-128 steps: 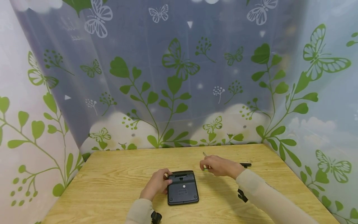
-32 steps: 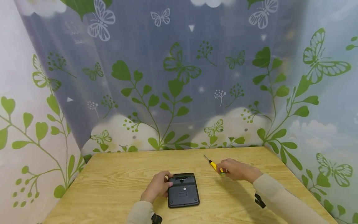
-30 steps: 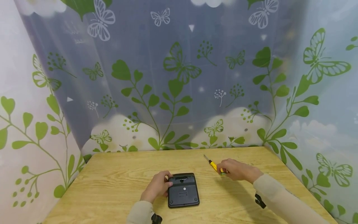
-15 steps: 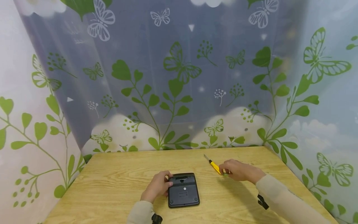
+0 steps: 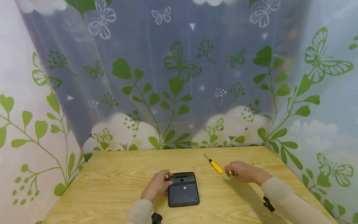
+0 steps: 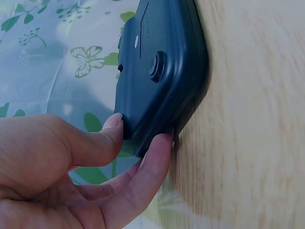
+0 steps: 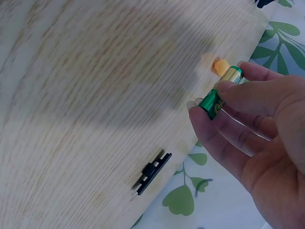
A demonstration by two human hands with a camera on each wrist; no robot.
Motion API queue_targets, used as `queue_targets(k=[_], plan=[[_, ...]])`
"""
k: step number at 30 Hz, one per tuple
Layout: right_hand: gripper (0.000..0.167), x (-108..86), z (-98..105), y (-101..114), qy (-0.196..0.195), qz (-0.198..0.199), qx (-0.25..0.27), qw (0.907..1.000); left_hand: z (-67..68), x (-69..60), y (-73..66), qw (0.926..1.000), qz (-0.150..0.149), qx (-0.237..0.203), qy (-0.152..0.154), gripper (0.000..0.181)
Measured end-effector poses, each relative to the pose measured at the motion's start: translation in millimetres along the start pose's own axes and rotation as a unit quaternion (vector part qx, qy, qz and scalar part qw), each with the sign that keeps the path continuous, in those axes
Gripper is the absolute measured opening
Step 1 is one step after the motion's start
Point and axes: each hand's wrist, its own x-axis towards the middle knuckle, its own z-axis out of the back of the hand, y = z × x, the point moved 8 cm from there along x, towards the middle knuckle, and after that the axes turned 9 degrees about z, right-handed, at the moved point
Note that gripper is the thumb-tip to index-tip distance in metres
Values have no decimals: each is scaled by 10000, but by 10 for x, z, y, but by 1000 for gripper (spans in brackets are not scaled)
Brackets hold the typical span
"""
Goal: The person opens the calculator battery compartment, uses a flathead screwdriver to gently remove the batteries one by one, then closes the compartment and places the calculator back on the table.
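A black calculator [image 5: 183, 196] lies with its back up on the table, its long battery slot [image 5: 181, 177] uncovered near the far edge. My left hand [image 5: 157, 186] grips its left side; in the left wrist view, the thumb is on the back and the fingers are at the lower edge. Over the table to the right, my right hand [image 5: 243, 171] pinches a green and gold battery [image 7: 220, 93] between thumb and fingers. Just left of that hand, a yellow-handled screwdriver [image 5: 216, 167] lies with its tip pointing away.
A small black battery cover [image 7: 151, 172] lies near the table edge in the right wrist view; in the head view it cannot be seen. The wooden table [image 5: 126, 171] meets a patterned curtain [image 5: 179, 93] at the back and sides.
My right hand has moved rightward with the battery, off the screwdriver, whose yellow handle now shows fully. The screwdriver itself has stayed in place. My left hand and the calculator have hardly moved.
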Motion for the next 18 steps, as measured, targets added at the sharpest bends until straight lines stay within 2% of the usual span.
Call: queue_targets(k=[8,18], plan=[[34,-19,-11,-4,12,40,90,10000,4,-4,-7,10000,-16,-14,0,24],[34,-65,-5,-21,45,-109,19,9999,5,-7,-19,10000,-77,-55,31,24]])
